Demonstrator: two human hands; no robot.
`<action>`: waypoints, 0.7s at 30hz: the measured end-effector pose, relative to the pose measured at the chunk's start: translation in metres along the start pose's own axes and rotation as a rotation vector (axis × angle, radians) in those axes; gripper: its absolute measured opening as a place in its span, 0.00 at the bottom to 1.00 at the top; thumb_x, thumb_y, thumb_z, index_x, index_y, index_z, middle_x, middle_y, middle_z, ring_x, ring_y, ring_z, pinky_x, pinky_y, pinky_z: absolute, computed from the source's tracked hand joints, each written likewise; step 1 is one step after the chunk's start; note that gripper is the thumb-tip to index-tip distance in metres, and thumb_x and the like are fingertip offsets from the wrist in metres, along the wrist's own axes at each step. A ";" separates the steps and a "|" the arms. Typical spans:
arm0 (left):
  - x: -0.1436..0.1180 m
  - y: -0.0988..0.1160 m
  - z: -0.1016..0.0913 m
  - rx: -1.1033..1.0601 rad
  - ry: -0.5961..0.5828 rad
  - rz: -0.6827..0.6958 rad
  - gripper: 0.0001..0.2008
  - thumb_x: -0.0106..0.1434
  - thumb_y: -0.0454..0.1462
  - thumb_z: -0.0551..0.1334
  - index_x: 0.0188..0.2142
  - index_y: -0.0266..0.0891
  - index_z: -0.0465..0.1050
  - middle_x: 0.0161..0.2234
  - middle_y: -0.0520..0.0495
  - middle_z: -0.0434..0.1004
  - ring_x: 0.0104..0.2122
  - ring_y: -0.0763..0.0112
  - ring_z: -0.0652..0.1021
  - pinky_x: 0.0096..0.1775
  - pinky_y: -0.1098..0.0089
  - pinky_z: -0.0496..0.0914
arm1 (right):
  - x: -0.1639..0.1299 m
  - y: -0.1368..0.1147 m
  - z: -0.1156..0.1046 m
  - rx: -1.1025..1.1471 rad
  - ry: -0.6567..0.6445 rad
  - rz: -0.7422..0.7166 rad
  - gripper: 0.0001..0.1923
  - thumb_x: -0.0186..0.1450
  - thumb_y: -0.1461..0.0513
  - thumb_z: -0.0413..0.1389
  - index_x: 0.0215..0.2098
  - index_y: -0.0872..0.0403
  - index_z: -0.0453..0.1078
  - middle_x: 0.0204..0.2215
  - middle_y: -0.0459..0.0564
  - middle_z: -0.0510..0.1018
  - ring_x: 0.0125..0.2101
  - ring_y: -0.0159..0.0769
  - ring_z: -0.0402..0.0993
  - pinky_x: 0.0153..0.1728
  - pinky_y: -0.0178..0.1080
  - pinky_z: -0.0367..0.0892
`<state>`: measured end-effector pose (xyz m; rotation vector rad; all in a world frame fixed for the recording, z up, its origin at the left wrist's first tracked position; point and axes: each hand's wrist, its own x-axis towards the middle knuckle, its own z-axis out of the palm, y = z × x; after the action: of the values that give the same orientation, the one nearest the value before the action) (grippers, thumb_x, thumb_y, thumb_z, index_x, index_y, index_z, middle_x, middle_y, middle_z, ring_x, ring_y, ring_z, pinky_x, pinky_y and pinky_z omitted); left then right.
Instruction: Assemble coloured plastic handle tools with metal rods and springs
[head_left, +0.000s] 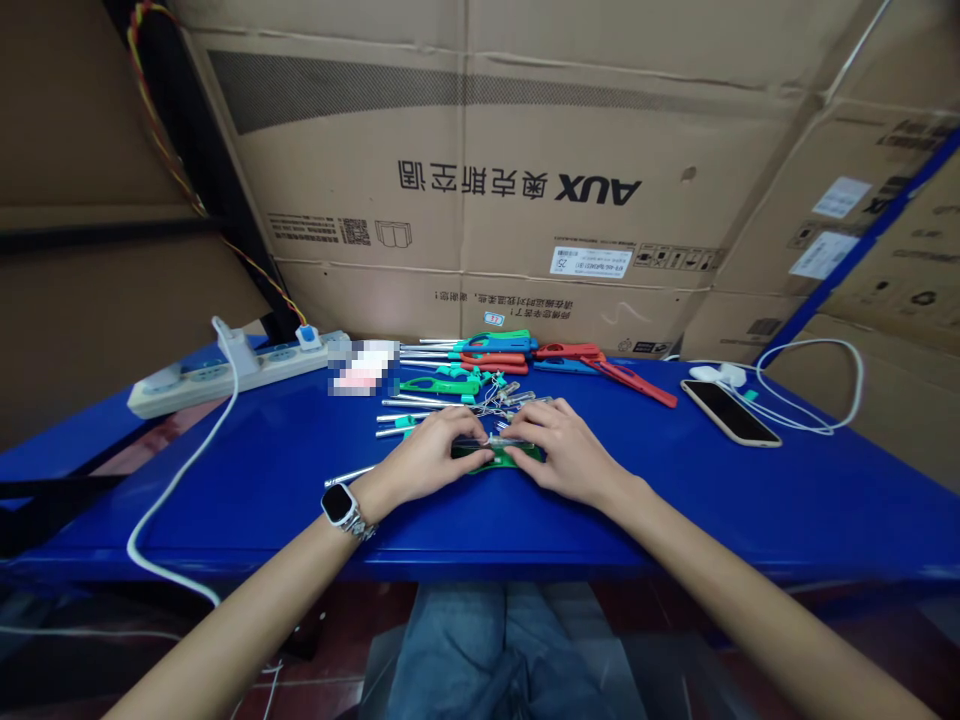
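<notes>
A green stick-lighter casing (491, 463) lies lengthwise at the front middle of the blue table, between my hands. My left hand (439, 448), with a watch at the wrist, pinches its left part. On its right part are the closed fingers of my right hand (561, 447). A small clear piece shows by the fingertips at the casing's upper edge; its kind is too small to tell. One metal tube (349, 477) pokes out left of my left hand. Just beyond my fingers lie small metal and wire parts (510, 395), partly hidden by them.
Red lighter casings (637, 383), a green casing (442, 386) and several metal tubes lie farther back. A phone (731, 412) and a white cable (855, 400) are on the right. A power strip (240, 372) stands left. Cardboard (465, 130) walls the back.
</notes>
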<state>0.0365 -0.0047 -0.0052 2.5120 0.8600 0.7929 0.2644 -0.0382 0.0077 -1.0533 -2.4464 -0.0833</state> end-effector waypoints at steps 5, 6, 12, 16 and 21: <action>-0.007 0.002 -0.004 0.105 -0.087 -0.056 0.15 0.61 0.45 0.67 0.45 0.43 0.72 0.44 0.47 0.75 0.47 0.58 0.74 0.50 0.59 0.68 | -0.002 -0.001 -0.006 -0.008 -0.116 0.043 0.10 0.71 0.59 0.54 0.45 0.52 0.76 0.38 0.49 0.78 0.41 0.37 0.71 0.44 0.42 0.54; -0.008 0.001 -0.004 0.106 -0.102 -0.062 0.16 0.62 0.45 0.67 0.45 0.42 0.72 0.44 0.47 0.75 0.47 0.58 0.74 0.50 0.59 0.68 | -0.002 -0.001 -0.007 -0.004 -0.136 0.052 0.10 0.71 0.59 0.54 0.45 0.52 0.76 0.38 0.49 0.78 0.41 0.37 0.71 0.44 0.42 0.54; -0.010 -0.003 -0.004 0.070 -0.138 -0.048 0.15 0.65 0.47 0.64 0.46 0.42 0.74 0.45 0.46 0.74 0.48 0.59 0.74 0.50 0.60 0.69 | -0.005 -0.002 -0.005 0.010 -0.176 0.097 0.12 0.71 0.60 0.53 0.48 0.49 0.77 0.39 0.49 0.77 0.42 0.37 0.71 0.42 0.42 0.54; -0.010 -0.001 -0.005 0.084 -0.130 -0.039 0.15 0.65 0.47 0.64 0.45 0.42 0.75 0.44 0.46 0.74 0.46 0.59 0.75 0.49 0.60 0.69 | -0.004 -0.003 -0.006 0.011 -0.195 0.147 0.12 0.70 0.60 0.54 0.47 0.48 0.78 0.39 0.49 0.76 0.42 0.37 0.71 0.43 0.41 0.55; -0.011 0.002 -0.008 0.117 -0.117 -0.042 0.15 0.65 0.48 0.63 0.44 0.41 0.75 0.42 0.46 0.74 0.45 0.59 0.75 0.48 0.61 0.70 | 0.005 -0.006 -0.011 0.029 -0.273 0.248 0.10 0.67 0.61 0.57 0.44 0.48 0.79 0.40 0.48 0.78 0.41 0.37 0.72 0.44 0.41 0.58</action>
<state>0.0255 -0.0118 -0.0026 2.6023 0.9408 0.5912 0.2612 -0.0418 0.0209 -1.4269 -2.5187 0.1878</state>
